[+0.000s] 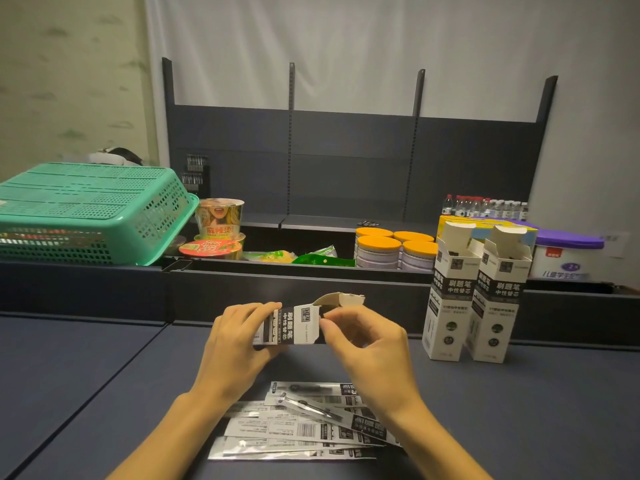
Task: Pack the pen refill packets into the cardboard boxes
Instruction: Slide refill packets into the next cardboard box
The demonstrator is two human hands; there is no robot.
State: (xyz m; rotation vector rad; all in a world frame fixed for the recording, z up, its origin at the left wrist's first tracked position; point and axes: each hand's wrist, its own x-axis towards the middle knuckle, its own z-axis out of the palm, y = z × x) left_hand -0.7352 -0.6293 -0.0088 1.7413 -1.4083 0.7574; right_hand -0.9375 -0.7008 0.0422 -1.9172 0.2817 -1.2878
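My left hand (235, 344) grips a white-and-black cardboard box (292, 326), held sideways above the dark table (104, 368). My right hand (363, 341) pinches the box's open end, just below its raised top flap (341, 299). Below my wrists, several flat pen refill packets (301, 429) lie in a loose pile on the table, partly hidden by my forearms. Two more boxes of the same kind (446, 306) (497, 313) stand upright at the right with their top flaps open.
A dark shelf ledge runs behind the table. On it sit a green plastic basket (86, 213), instant noodle cups (218, 220), snack bags (311, 256), orange-lidded cans (391, 251), a purple-lidded tub (568, 254) and water bottles (485, 206).
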